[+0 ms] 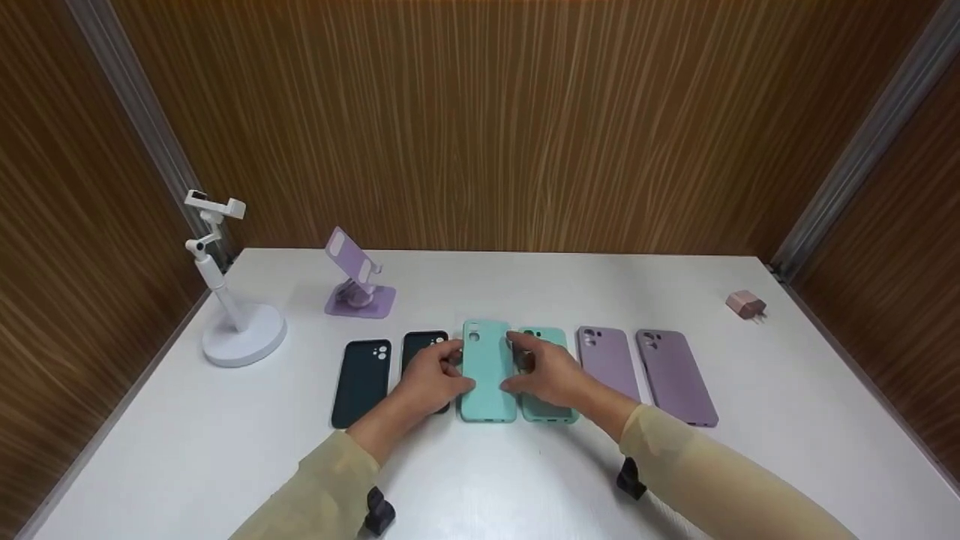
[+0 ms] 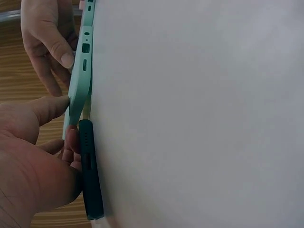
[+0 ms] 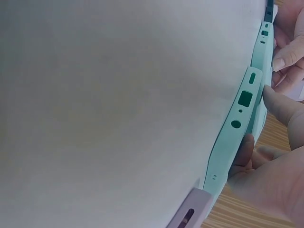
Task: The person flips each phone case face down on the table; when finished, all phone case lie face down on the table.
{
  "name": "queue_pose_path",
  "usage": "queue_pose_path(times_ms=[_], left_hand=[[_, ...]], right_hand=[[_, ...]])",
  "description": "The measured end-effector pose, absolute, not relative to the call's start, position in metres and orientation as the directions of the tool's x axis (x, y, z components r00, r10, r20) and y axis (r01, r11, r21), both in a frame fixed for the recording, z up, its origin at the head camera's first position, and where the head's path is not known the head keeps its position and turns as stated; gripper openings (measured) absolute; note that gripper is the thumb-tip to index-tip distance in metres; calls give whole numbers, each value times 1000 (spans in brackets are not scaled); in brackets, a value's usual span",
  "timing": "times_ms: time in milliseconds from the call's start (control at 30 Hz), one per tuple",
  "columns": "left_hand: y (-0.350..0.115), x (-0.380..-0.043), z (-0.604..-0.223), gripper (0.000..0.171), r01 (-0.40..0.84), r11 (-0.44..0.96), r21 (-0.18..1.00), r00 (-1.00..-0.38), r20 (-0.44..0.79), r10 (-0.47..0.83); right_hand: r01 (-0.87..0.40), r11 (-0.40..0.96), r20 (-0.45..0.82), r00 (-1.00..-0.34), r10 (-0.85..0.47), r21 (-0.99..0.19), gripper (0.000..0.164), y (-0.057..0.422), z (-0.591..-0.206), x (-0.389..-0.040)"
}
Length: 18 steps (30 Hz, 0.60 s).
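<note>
one mint-green, rectangular, matte phone case (image 1: 487, 375) sits third from the left in a row of six on the white, smooth-topped bench (image 1: 517, 480), its camera cutout toward the upper left corner, with a hand at each long side. the left hand (image 1: 429, 381) has its grip clamped on the left edge, the thumb on the rim toward the bottom and bent fingers against the side higher up. the right hand (image 1: 553, 371) pinches the opposite edge, index finger near the top and thumb lower down; whether the case lies fully flat cannot be told. this right hand also covers part of a second mint-green rectangular case (image 1: 549, 412) just beside the first. behind the left hand, partly hidden, is a dark, near-black rectangular case (image 1: 418, 343), and another dark case with rounded corners (image 1: 361, 390) ends the row at the left. to the right lie a pale lilac rectangular case (image 1: 609, 364) and a deeper mauve one (image 1: 676, 379), both with camera holes at their upper left. farther back stand a purple folding phone stand (image 1: 351, 260) and a white round-based stand (image 1: 228, 303); a small pink plug (image 1: 744, 304) lies at the far right.
</note>
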<state>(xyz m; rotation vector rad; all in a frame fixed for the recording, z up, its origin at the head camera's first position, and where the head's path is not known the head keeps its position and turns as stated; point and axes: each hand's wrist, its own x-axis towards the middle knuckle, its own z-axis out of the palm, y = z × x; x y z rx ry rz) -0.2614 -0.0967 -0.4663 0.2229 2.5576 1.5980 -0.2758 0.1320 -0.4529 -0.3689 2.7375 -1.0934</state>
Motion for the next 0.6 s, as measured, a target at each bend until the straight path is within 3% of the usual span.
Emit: queue_pose_path(times_ms=[600], left_hand=[[-107, -255, -445, 63, 29, 361, 932, -990, -23, 140]], right_hand=[[-177, 690, -45, -956, -290, -702, 86, 131, -446, -273]])
